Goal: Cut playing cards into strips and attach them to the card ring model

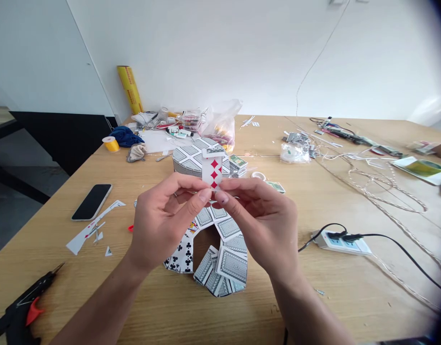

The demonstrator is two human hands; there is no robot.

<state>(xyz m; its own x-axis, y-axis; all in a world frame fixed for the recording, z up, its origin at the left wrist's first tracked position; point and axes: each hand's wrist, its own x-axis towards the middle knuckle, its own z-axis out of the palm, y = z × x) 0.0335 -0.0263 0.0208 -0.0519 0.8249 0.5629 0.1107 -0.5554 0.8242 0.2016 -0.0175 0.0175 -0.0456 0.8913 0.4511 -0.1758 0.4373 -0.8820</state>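
Note:
A folded playing card [212, 171] with red diamonds is pinched upright between both hands. My left hand [172, 213] holds its lower left edge with thumb and fingers. On its lower right edge, my right hand [260, 218] closes in the same way. Beneath the hands lies a curved band of joined cards [226, 228], some showing grey patterned backs and some black clubs. Behind the held card stands a rounded box shape covered in cards [186, 160], partly hidden. A few loose cards [232, 263] overlap at the band's lower right.
A phone [92, 202], card scraps [76, 242] and a glue gun [22, 304] lie at left. A power strip [344, 243] with black cables sits at right. Farther back are a plastic bag [224, 124], a card stack [237, 164] and a yellow roll [130, 89].

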